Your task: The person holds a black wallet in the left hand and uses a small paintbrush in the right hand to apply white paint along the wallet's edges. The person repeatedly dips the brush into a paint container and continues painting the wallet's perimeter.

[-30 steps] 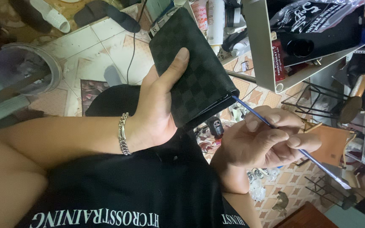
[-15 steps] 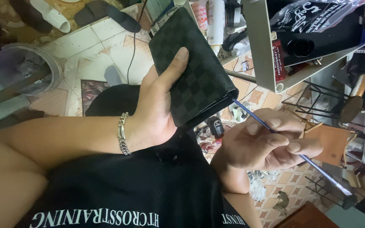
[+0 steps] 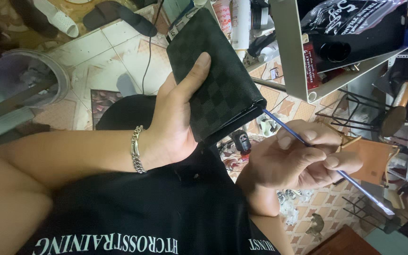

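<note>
Head view: looking down over a black shirt point(image 3: 133, 222).
Left hand point(image 3: 175, 118): wrapped around a black checkered wallet point(image 3: 218, 75), thumb along its face, silver bracelet point(image 3: 138, 148) at the wrist.
Right hand point(image 3: 303, 160): fingers pinched on a thin blue brush point(image 3: 284, 128), tip touching the wallet's lower corner.
Around: tiled floor point(image 3: 119, 52), metal shelf point(image 3: 298, 52) holding a black bag point(image 3: 355, 23), a fan point(image 3: 29, 78) at left.

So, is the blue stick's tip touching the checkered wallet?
Touching: the head view shows the blue stick tip meeting the checkered wallet at its lower corner, no gap visible.
</note>
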